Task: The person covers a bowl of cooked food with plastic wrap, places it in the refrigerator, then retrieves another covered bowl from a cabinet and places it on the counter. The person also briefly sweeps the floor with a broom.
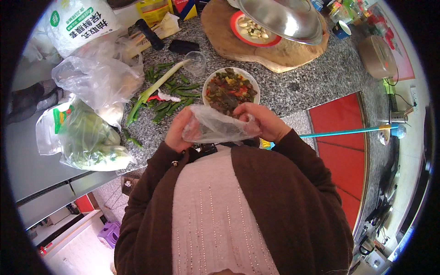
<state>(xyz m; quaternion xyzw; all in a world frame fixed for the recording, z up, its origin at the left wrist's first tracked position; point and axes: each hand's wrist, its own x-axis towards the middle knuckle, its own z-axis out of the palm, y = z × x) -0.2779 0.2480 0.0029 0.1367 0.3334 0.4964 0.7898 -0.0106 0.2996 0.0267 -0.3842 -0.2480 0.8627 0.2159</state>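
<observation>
Stretched between my two hands is a clear plastic film cover (pixel 220 125) with a gathered edge. My left hand (pixel 180 129) grips its left side, and the fingers show through the film. The right side is held by my right hand (pixel 263 120), thumb and fingers bent around the edge. Just beyond the film stands a white bowl (pixel 257 82) of cooked greens with red pieces (pixel 230 91). The film overlaps the near rim of the bowl in view; whether it touches cannot be told. Green chili peppers (pixel 185 91) and a scallion (pixel 161 80) lie left of the bowl.
A wooden board (pixel 220 31) at the back bears a red-rimmed plate (pixel 235 25) of garlic cloves and a metal lid (pixel 285 17). Plastic bags with vegetables (pixel 92 137) crowd the left. A clear cup (pixel 196 63) lies behind the peppers. A blue pole (pixel 343 131) crosses at right.
</observation>
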